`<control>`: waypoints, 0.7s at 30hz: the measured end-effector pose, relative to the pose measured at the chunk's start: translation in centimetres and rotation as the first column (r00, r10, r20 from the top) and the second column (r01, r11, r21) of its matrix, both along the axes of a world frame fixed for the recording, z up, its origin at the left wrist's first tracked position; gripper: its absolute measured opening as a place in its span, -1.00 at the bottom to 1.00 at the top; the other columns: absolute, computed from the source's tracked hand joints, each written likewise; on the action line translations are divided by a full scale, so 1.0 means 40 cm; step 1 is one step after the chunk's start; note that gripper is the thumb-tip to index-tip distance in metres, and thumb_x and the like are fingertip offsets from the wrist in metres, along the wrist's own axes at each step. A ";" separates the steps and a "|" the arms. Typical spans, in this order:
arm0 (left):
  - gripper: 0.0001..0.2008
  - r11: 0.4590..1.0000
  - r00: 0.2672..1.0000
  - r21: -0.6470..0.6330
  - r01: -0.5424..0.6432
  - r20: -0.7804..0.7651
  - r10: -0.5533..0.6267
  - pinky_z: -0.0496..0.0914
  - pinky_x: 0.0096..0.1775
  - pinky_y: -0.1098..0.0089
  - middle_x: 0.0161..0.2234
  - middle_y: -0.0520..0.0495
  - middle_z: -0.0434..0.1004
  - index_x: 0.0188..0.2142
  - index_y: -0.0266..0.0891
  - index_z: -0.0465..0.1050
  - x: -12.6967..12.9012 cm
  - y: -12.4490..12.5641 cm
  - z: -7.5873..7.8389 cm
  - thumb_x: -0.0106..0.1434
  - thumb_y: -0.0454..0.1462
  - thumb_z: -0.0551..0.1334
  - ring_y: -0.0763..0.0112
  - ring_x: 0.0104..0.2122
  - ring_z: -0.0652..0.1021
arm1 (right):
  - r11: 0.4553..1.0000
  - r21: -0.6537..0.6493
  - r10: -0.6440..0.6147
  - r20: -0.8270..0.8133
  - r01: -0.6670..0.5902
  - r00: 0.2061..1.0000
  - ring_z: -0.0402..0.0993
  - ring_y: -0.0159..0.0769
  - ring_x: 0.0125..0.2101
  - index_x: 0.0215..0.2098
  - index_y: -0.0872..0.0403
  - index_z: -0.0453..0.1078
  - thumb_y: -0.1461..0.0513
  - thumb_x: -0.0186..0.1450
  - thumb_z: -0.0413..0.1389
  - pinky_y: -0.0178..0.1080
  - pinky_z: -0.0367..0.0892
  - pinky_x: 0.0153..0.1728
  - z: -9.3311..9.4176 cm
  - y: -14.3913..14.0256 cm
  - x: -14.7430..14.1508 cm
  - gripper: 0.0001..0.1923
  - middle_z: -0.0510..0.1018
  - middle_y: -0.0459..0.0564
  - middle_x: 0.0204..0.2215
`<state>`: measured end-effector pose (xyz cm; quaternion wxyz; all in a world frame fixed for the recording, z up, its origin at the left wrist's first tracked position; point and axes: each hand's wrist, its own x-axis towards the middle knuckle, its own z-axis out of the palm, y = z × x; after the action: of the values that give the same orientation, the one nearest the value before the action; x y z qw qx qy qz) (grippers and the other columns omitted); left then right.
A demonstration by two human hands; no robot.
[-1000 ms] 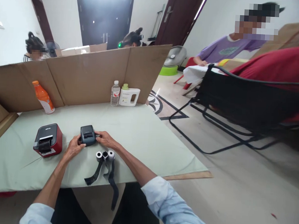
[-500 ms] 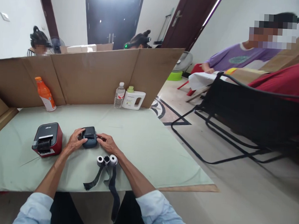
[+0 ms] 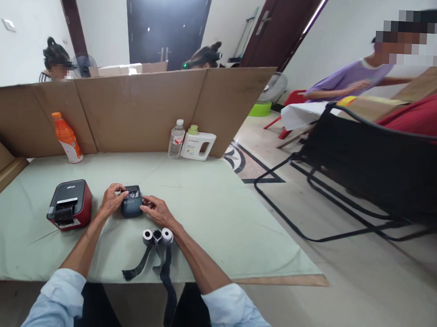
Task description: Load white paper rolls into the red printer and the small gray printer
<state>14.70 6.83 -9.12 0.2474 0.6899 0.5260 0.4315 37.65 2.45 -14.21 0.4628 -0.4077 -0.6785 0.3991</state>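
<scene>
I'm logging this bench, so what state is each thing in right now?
Small dark printer: on the table, held by left hand and right hand.
Red printer: upright, untouched.
Paper rolls: side by side, dark strips trailing.
Orange bottle: capped, leaning.
Water bottle: capped, upright.
White jug: capped, upright.

On the table (image 3: 209, 207), a small printer (image 3: 131, 201) sits between the left hand (image 3: 111, 202) and right hand (image 3: 158, 210). A larger printer (image 3: 70, 204) lies to its left. Three paper rolls (image 3: 157, 236) lie just near of the right hand. At the far edge, before a cardboard screen (image 3: 133, 110), a bottle (image 3: 67, 138) stands left, and a water bottle (image 3: 176, 139) and a jug (image 3: 197, 144) stand right.
</scene>
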 end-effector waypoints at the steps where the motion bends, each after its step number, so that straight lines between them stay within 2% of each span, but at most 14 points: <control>1: -0.87 1.000 1.000 -0.002 0.013 0.003 -0.013 0.44 0.10 0.13 -0.21 -0.12 0.61 -0.37 -0.21 0.57 0.003 0.006 0.005 0.12 -0.21 0.36 0.19 -0.11 0.59 | 1.000 0.000 -0.001 0.001 0.001 1.000 0.38 -0.36 -0.42 0.05 0.07 0.56 0.08 0.26 0.27 -0.24 0.41 -0.28 0.000 0.000 0.000 -0.57 0.58 -0.01 -0.23; 5: -0.80 0.999 0.999 -0.027 0.043 0.029 -0.042 0.40 0.15 0.16 -0.08 -0.19 0.64 -0.36 -0.22 0.61 0.005 0.014 0.016 0.21 -0.13 0.31 0.15 0.01 0.59 | 1.000 -0.001 0.002 -0.002 -0.002 1.000 0.37 -0.37 -0.44 0.07 0.07 0.55 0.08 0.27 0.26 -0.24 0.41 -0.30 0.001 0.000 0.001 -0.56 0.59 -0.01 -0.22; 8: -0.71 0.999 0.998 -0.049 0.022 0.052 -0.020 0.43 0.12 0.16 -0.06 -0.21 0.66 -0.28 -0.25 0.64 -0.010 -0.003 0.013 0.27 -0.08 0.25 0.15 0.00 0.60 | 1.000 -0.005 0.001 0.010 -0.001 1.000 0.37 -0.36 -0.43 0.06 0.07 0.55 0.08 0.27 0.25 -0.24 0.41 -0.29 0.003 0.000 0.002 -0.57 0.59 -0.01 -0.23; 12: -0.64 0.997 0.997 -0.078 -0.013 0.072 0.019 0.51 0.03 0.17 -0.06 -0.21 0.67 -0.13 -0.27 0.63 -0.042 -0.058 -0.002 0.29 -0.07 0.22 0.14 -0.04 0.63 | 1.000 -0.002 -0.004 0.023 0.004 1.000 0.39 -0.35 -0.41 0.05 0.09 0.56 0.08 0.28 0.25 -0.23 0.41 -0.28 0.007 -0.003 0.004 -0.58 0.59 0.01 -0.24; 16: -0.61 0.995 0.998 -0.082 0.058 0.020 -0.056 0.55 -0.03 0.19 0.17 -0.27 0.54 0.01 -0.23 0.60 -0.058 -0.135 -0.021 0.25 -0.12 0.29 0.05 0.11 0.57 | 1.000 -0.009 0.001 0.017 -0.001 1.000 0.40 -0.33 -0.40 0.06 0.10 0.56 0.08 0.29 0.25 -0.22 0.40 -0.27 0.008 -0.007 0.006 -0.57 0.61 0.02 -0.23; 19: -0.47 0.995 0.992 -0.023 0.100 -0.077 -0.101 0.52 0.10 0.10 0.27 -0.26 0.44 0.19 -0.18 0.50 -0.053 -0.182 -0.038 0.23 -0.15 0.34 0.03 0.20 0.51 | 1.000 -0.016 0.001 0.016 0.000 1.000 0.41 -0.33 -0.39 0.07 0.11 0.55 0.06 0.29 0.24 -0.22 0.40 -0.27 0.007 -0.009 0.006 -0.55 0.61 0.02 -0.23; 21: -0.43 0.994 0.985 0.056 0.097 -0.147 -0.088 0.41 0.25 0.04 0.29 -0.25 0.42 0.25 -0.19 0.44 -0.045 -0.201 -0.051 0.25 -0.16 0.34 0.04 0.26 0.46 | 1.000 -0.016 -0.001 0.015 0.001 1.000 0.41 -0.33 -0.39 0.07 0.11 0.56 0.06 0.29 0.24 -0.22 0.40 -0.27 0.005 -0.010 0.006 -0.55 0.61 0.02 -0.23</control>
<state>12.88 -1.21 -11.15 0.2066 0.7505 0.4960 0.3847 37.90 2.05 -13.99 0.4546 -0.4149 -0.6784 0.4012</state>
